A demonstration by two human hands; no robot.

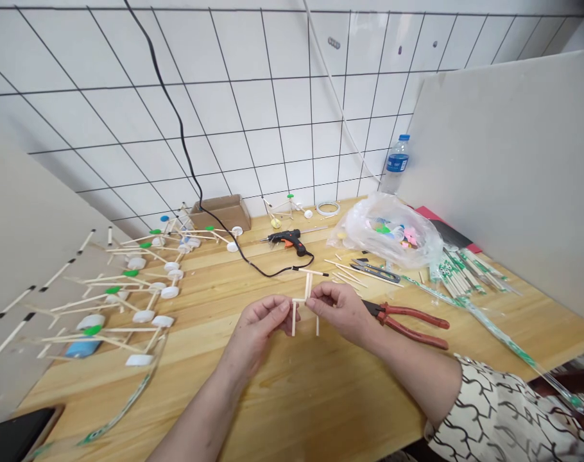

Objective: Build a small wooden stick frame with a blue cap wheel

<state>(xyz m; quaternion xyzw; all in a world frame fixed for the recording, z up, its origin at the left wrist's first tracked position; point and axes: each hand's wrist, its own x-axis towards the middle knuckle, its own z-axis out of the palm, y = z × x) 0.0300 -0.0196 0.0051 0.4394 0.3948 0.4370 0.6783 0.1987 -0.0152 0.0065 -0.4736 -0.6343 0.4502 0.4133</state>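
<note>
My left hand (269, 319) and my right hand (339, 309) face each other above the wooden table. Between them is a small frame of pale wooden sticks (309, 282), with a dark-tipped bar across its top and two legs pointing down toward me. The left fingers pinch it near the left leg; the right thumb and fingers pinch the other side by the upright. Fingertips hide some of its joints. Just beyond my right hand lie pliers (410, 323) with red handles. A black glue gun (292, 240) rests farther back, its cord running up the wall.
Several stick models with white wheels and green caps (131, 274) crowd the left side. A plastic bag (393, 231) of colourful pieces, thread snips (376, 269), wrapped sticks (465, 273) and a water bottle (396, 163) occupy the right. A cardboard box (224, 213) stands by the wall.
</note>
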